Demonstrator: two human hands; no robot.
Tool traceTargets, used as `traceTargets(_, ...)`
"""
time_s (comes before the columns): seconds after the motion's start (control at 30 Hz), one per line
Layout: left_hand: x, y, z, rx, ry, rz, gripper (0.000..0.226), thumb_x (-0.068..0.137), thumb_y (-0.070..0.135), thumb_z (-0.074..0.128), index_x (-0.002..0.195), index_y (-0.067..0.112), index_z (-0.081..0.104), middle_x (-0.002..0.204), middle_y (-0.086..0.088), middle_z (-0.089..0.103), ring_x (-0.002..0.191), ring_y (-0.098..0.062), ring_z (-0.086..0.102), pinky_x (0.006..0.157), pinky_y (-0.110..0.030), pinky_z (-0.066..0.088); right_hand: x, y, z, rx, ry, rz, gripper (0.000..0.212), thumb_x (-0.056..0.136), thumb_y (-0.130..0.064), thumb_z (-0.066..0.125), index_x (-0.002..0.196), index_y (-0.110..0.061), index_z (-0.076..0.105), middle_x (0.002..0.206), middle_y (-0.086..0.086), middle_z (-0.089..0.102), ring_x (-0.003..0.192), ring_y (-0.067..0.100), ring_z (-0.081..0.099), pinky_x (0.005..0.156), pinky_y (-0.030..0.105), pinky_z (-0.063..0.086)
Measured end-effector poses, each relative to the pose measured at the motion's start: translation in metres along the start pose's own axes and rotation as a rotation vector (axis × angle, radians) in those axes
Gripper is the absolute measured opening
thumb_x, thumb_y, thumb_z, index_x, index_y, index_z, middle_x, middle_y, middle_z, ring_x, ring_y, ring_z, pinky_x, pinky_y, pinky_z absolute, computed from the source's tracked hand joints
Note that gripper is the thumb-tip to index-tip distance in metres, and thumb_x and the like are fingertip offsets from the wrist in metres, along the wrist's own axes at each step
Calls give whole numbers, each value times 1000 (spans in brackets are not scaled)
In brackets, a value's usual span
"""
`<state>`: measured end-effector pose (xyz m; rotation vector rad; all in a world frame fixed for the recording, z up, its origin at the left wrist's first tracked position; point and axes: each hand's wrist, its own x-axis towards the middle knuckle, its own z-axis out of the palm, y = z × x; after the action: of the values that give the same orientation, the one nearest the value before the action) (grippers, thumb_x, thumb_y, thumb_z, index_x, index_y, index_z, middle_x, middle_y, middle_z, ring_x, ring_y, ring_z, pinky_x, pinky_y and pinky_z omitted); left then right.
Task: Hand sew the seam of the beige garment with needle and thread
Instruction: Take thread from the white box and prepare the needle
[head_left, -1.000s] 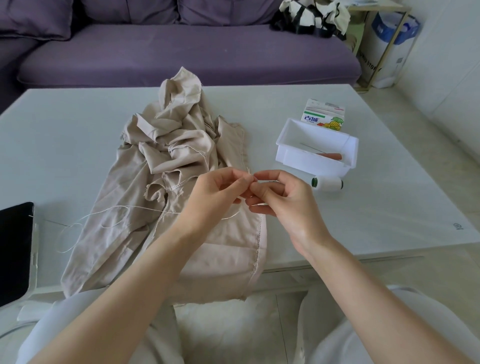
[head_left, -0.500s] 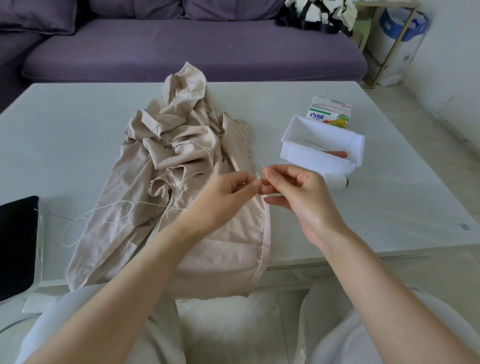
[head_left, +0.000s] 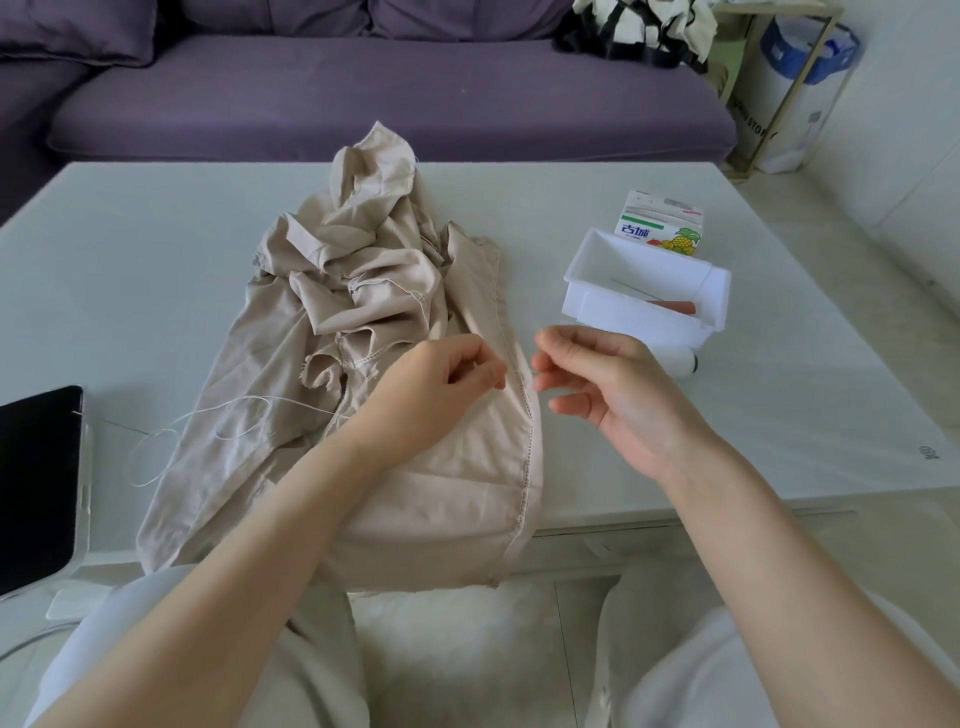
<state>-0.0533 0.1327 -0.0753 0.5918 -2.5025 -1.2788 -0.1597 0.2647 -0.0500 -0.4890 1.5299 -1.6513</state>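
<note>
1. Far left edge of frame: dark tablet (head_left: 36, 488), propped at the near corner of the tabletop (head_left: 156, 249). Bare surface lies above it, out to the far edge by the purple sofa (head_left: 363, 93).
2. Pale thread (head_left: 171, 441) loops over the bare tabletop between tablet and cloth. It then crosses the cloth rightward and passes from sight under the left wrist.
3. Centre: beige garment (head_left: 363, 312), bunched at its far end and flatter nearer. Its lower part hangs over the near tabletop edge onto the lap.
4. Left hand (head_left: 441, 384) over the garment, fingers curled, thumb and forefinger tips pressed together. What they hold is too fine to make out.
5. Stitched seam (head_left: 527, 441) runs down the garment's right edge and shows in the narrow gap between the two hands.
6. Right hand (head_left: 597, 384) just right of the seam, thumb and forefinger tips meeting, other fingers loose. Cannot tell what it holds.
7. White tray (head_left: 644, 306) beyond the right hand; a white spool (head_left: 683, 361) against its near side and a printed carton (head_left: 660, 223) behind.
8. Lower right: open tabletop out to the right and near edges.
</note>
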Motion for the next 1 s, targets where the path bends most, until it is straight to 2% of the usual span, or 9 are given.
traceTargets(0.13, 1, 3, -8, -186, 95, -20, 28, 97, 19, 49, 69, 18, 51, 42, 14, 33, 39, -4, 27, 43, -14, 23, 2, 11, 2, -240, 58, 36, 8, 89, -7, 62, 84, -4, 67, 63, 0, 68, 58, 10, 66, 55, 19, 53)
traceTargets(0.27, 1, 8, -11, -188, 122, 44, 26, 97, 19, 50, 71, 17, 52, 45, 13, 33, 41, -3, 30, 43, -11, 25, 1, 15, 4, -263, -1, 102, 6, 88, -8, 65, 85, -3, 68, 64, 1, 69, 59, 11, 68, 57, 18, 53)
traceTargets(0.4, 6, 6, -7, -150, 112, 64, 23, 96, 18, 52, 73, 19, 54, 58, 7, 38, 48, -2, 34, 50, -13, 29, -3, 13, 8, -247, -154, 156, 6, 87, -9, 64, 84, -7, 70, 64, 0, 70, 59, 7, 67, 57, 15, 52)
traceTargets(0.57, 12, 1, -4, -169, 106, 71, 25, 96, 16, 52, 72, 22, 52, 60, 1, 40, 51, -3, 33, 52, -15, 29, -5, 12, 13, -204, -240, 186, 5, 82, -14, 66, 81, -12, 70, 67, -4, 68, 55, 2, 59, 52, 14, 49)
traceTargets(0.67, 12, -1, -1, -115, 96, 43, 23, 95, 17, 53, 72, 21, 54, 64, -5, 43, 56, -4, 33, 55, -17, 30, -4, 13, 13, -165, -188, 205, 4, 82, -15, 66, 78, -15, 67, 64, -7, 62, 53, -1, 55, 49, 11, 44)
traceTargets(0.8, 9, -6, 5, 10, 17, -24, 17, 92, 17, 58, 82, 5, 63, 76, -8, 60, 68, -8, 46, 67, -22, 40, -1, 15, 12, -62, -107, 224, 9, 83, -12, 65, 75, -17, 66, 60, -16, 61, 54, -4, 53, 49, 8, 41)
traceTargets(0.87, 7, -7, 8, 36, 93, -1, 5, 87, 13, 64, 83, 10, 62, 83, 1, 57, 82, -14, 52, 79, -26, 41, 1, 14, 11, 38, -58, 218, 4, 77, -13, 68, 74, -16, 68, 59, -15, 60, 55, -1, 50, 48, 8, 41)
traceTargets(0.9, 6, -7, 8, 43, 173, 19, 6, 85, 9, 65, 86, 14, 62, 85, 5, 55, 88, -16, 53, 82, -27, 42, 1, 14, 11, 86, -26, 215, 2, 75, -15, 69, 73, -16, 70, 59, -14, 58, 56, 0, 49, 47, 8, 40)
traceTargets(1.0, 1, -1, 5, -147, 307, 26, 13, 79, 13, 60, 86, 24, 64, 89, 7, 56, 93, -12, 53, 82, -21, 42, 4, 15, 11, 175, 60, 183, 12, 80, -16, 68, 70, -18, 74, 61, -10, 51, 57, 2, 45, 46, 9, 40)
